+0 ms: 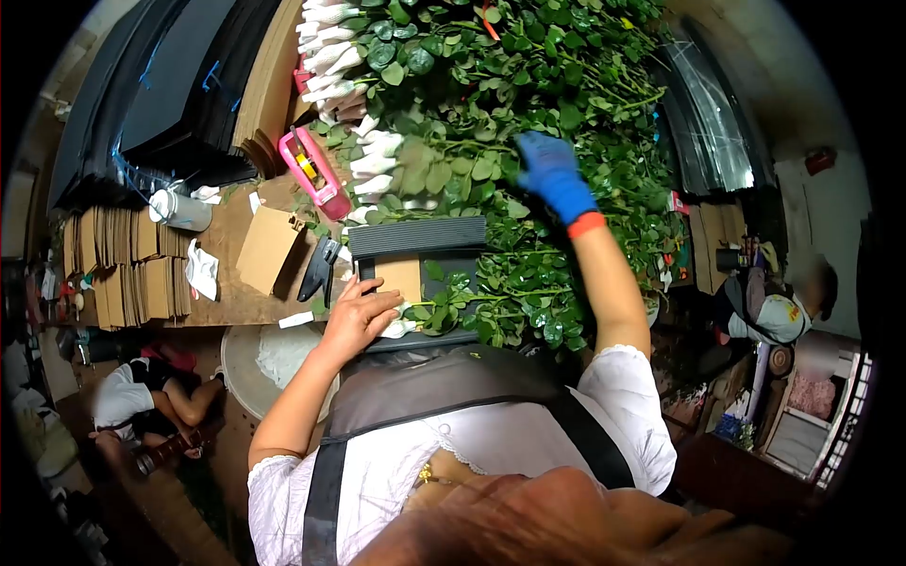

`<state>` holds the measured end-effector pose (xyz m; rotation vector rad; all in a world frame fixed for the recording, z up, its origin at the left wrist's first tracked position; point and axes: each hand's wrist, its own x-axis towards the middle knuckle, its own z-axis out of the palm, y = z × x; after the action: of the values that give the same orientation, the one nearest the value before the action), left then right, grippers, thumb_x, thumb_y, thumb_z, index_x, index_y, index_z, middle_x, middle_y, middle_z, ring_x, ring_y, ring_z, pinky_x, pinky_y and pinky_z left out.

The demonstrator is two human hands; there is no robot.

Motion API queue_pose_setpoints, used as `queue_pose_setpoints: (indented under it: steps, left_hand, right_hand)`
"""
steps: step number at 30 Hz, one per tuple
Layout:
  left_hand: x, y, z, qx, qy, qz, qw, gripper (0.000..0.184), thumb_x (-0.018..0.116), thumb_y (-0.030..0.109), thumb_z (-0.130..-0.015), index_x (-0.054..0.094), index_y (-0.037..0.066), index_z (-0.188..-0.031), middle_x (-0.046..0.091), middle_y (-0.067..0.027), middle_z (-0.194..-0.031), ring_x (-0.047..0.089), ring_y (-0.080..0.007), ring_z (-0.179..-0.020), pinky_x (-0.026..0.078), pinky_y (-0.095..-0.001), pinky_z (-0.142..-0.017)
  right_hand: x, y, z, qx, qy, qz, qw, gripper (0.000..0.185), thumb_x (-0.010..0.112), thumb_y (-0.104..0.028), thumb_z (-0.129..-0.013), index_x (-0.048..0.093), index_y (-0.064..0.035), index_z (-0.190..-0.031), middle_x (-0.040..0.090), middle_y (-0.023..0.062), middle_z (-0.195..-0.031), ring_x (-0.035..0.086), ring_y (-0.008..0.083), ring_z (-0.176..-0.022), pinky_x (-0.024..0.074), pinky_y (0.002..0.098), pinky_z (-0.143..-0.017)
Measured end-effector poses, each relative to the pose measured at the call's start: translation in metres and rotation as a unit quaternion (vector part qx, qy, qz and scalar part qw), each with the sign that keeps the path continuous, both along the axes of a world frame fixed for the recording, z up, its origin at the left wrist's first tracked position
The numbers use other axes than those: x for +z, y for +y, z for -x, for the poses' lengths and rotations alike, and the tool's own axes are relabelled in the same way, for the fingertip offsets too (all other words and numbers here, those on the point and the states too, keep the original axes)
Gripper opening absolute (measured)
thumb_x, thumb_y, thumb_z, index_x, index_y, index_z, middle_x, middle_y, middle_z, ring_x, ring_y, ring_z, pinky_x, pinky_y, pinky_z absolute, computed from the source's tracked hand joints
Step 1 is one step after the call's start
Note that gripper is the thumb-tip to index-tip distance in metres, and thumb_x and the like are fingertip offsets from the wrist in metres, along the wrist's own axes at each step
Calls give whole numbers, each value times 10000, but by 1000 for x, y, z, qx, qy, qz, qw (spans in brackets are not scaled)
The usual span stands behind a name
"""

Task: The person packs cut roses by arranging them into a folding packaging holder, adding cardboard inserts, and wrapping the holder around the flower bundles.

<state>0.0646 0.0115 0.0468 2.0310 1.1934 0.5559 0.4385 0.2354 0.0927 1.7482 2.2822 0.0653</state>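
Note:
My left hand, bare, rests with its fingers spread on the lower left of a dark corrugated sheet and a brown cardboard piece, beside a white-wrapped flower head. My right hand, in a blue glove with an orange cuff, reaches into the pile of leafy green stems. Its fingers are curled at the stems, and what they hold is hidden. White-wrapped heads line the pile's left side. A black stapler lies left of the sheet.
A pink tape dispenser, a cardboard box and a white cup stand on the wooden table. Stacked cardboard is at the left. One person sits low at left, another at right.

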Motion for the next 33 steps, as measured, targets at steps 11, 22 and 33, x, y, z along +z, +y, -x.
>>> queue_pose_setpoints:
  steps: [11,22,33]
  left_hand:
    - [2,-1,-4,9,8,-16,1000,240,720,231,-874,752,141,-1093,731,-27,-1134,583,-297,-1212,305,-534,-1146]
    - [4,-1,-5,10,10,-11,1000,244,726,220,-869,750,126,-1093,732,-38,-1129,586,-305,-1213,302,-542,-1144]
    - [0,-2,-1,2,14,-21,1000,255,702,216,-884,736,147,-1127,725,-25,-1143,566,-292,-1243,303,-548,-1147]
  right_hand:
    - [-49,-17,-9,40,79,-299,950,463,657,-153,-791,602,-169,-1250,550,104,-1356,524,290,-1238,359,466,-1083]
    - [-24,-62,-7,-51,119,83,988,227,620,-186,-855,690,-148,-1068,695,136,-1087,682,317,-975,532,449,-833]
    - [-109,17,-50,-47,-70,-80,993,282,612,-231,-829,702,-110,-1067,634,112,-1255,615,322,-1091,450,452,-984]
